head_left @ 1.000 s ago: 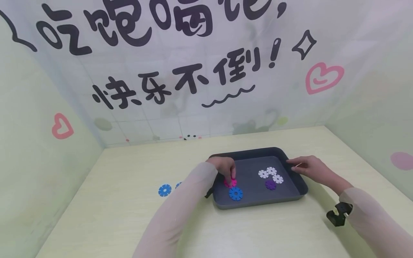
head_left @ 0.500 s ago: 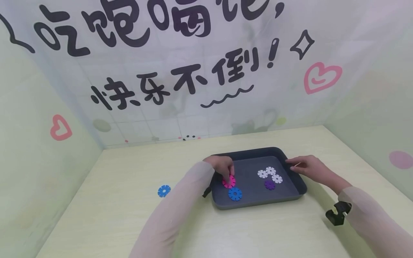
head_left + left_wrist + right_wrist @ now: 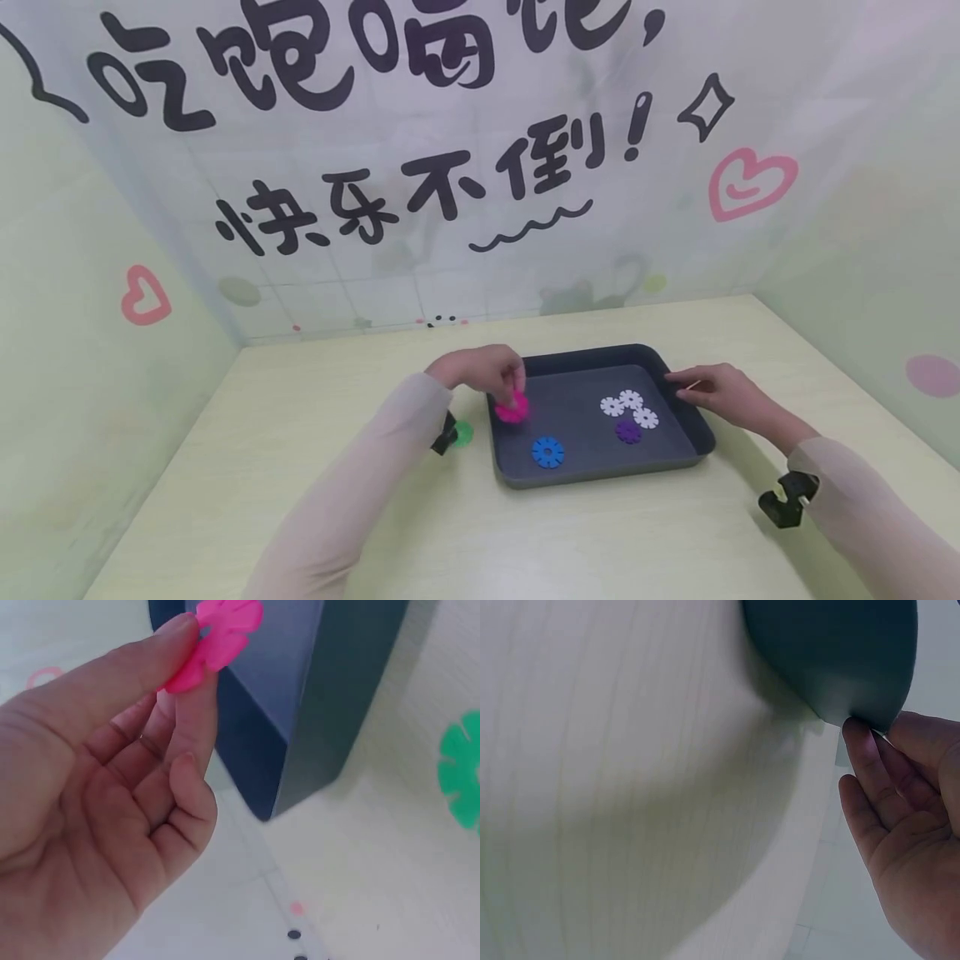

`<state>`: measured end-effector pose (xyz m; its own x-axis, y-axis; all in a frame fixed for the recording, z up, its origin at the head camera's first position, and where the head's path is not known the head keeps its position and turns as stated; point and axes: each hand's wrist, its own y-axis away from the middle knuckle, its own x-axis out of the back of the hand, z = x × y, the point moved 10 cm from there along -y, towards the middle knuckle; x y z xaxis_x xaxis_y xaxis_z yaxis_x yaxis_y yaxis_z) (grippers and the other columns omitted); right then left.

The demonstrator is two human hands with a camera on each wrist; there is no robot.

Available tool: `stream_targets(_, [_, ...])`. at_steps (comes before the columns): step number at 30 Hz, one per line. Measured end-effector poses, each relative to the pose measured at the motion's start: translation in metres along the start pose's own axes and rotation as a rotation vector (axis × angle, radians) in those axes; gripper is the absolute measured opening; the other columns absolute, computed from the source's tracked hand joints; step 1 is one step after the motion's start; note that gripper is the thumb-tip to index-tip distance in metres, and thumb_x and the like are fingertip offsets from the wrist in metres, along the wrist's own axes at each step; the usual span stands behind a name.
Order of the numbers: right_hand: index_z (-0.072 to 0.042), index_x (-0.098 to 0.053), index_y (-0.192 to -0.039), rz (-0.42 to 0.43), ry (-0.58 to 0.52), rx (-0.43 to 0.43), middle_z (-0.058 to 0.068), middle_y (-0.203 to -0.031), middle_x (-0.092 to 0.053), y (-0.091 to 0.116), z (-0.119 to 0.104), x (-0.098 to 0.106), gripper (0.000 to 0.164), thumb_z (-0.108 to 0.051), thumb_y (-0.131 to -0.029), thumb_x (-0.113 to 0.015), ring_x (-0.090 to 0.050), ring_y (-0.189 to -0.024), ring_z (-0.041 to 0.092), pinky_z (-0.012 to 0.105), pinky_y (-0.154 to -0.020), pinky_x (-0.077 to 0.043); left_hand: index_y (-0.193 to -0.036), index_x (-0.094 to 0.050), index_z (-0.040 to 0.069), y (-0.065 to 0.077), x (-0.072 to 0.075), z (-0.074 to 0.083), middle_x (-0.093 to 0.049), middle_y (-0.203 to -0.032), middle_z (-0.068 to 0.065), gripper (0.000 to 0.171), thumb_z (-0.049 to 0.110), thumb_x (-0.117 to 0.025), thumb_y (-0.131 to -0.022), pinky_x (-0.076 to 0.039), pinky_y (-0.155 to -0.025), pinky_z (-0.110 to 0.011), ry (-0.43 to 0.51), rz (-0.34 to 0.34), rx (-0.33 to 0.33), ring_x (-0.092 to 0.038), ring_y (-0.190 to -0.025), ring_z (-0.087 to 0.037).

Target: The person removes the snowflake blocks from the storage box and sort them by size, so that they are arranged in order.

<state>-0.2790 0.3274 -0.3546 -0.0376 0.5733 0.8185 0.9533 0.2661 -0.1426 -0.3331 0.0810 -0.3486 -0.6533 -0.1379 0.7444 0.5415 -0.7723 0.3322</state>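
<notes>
Thumb and fingertips of my left hand (image 3: 487,372) pinch a pink notched plastic disc (image 3: 512,407), a snowflake-style building piece, above the left end of the dark grey tray (image 3: 585,479). The left wrist view shows the pink disc (image 3: 217,641) tilted, the other fingers curled below it. My right hand (image 3: 723,396) pinches the tray's right rim; in the right wrist view its fingers press the outer wall (image 3: 836,660). Inside the tray lie a blue disc (image 3: 548,452), a purple disc (image 3: 628,431) and several white discs (image 3: 631,400).
A green disc (image 3: 463,433) lies on the pale wooden table (image 3: 570,542) just left of the tray, partly covered by the black wrist mount (image 3: 446,434). The left sleeve (image 3: 360,492) hides part of the table. A printed wall (image 3: 450,283) borders the back.
My left hand has lifted the pink disc off the tray floor and shifted it left. The green disc has come into view; the blue table discs are now hidden behind the arm. My right hand stays put.
</notes>
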Motion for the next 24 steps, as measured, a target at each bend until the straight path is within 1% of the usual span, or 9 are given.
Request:
stream_targets(4, [0.013, -0.059, -0.11, 0.0, 0.001, 0.001, 0.028, -0.102, -0.061, 0.0, 0.0, 0.0, 0.03, 0.0, -0.082, -0.063, -0.064, -0.082, 0.032, 0.028, -0.066, -0.05, -0.082, -0.06, 0.008, 0.024, 0.01, -0.013, -0.058, -0.075, -0.001, 0.014, -0.002, -0.069, -0.077, -0.043, -0.064, -0.026, -0.014, 0.047, -0.019, -0.052, -0.067, -0.014])
stream_targets(7, [0.013, -0.058, -0.11, -0.002, -0.004, 0.002, 0.029, -0.102, -0.061, 0.0, 0.0, 0.0, 0.03, 0.0, -0.082, -0.063, -0.064, -0.083, 0.033, 0.028, -0.066, -0.05, -0.079, -0.059, 0.008, 0.044, 0.016, -0.03, -0.058, -0.075, 0.0, 0.015, -0.004, -0.068, -0.075, -0.044, -0.065, -0.027, -0.023, 0.076, -0.018, -0.053, -0.07, -0.015])
stream_targets(12, [0.013, -0.058, -0.11, -0.003, -0.009, 0.009, 0.028, -0.102, -0.061, -0.001, 0.0, -0.001, 0.03, 0.001, -0.082, -0.063, -0.064, -0.083, 0.033, 0.026, -0.066, -0.05, -0.079, -0.059, 0.007, 0.08, 0.02, -0.072, -0.058, -0.075, -0.001, 0.013, -0.003, -0.068, -0.077, -0.046, -0.068, -0.029, 0.031, 0.112, 0.047, -0.054, -0.071, -0.016])
stream_targets(17, [0.013, -0.059, -0.109, -0.003, 0.001, 0.015, 0.028, -0.101, -0.061, 0.0, -0.002, -0.001, 0.03, 0.001, -0.082, -0.063, -0.064, -0.082, 0.033, 0.027, -0.066, -0.05, -0.08, -0.058, 0.007, 0.117, 0.022, -0.115, -0.057, -0.076, -0.002, 0.012, 0.0, -0.067, -0.078, -0.045, -0.069, -0.032, 0.082, 0.166, 0.123, -0.053, -0.072, -0.017])
stream_targets(21, [0.013, -0.059, -0.109, -0.001, 0.006, 0.015, 0.028, -0.102, -0.061, 0.0, -0.002, -0.001, 0.03, 0.0, -0.082, -0.063, -0.064, -0.082, 0.033, 0.027, -0.066, -0.05, -0.081, -0.059, 0.007, 0.144, 0.022, -0.142, -0.056, -0.077, -0.003, 0.011, 0.002, -0.068, -0.078, -0.044, -0.068, -0.034, 0.114, 0.204, 0.159, -0.051, -0.073, -0.019])
stream_targets(24, [0.013, -0.059, -0.109, 0.0, 0.004, 0.012, 0.028, -0.102, -0.061, -0.001, -0.001, -0.002, 0.03, 0.0, -0.082, -0.064, -0.064, -0.082, 0.033, 0.028, -0.066, -0.051, -0.082, -0.06, 0.007, 0.16, 0.019, -0.16, -0.054, -0.077, -0.002, 0.011, 0.005, -0.07, -0.078, -0.043, -0.068, -0.033, 0.124, 0.22, 0.182, -0.049, -0.074, -0.018])
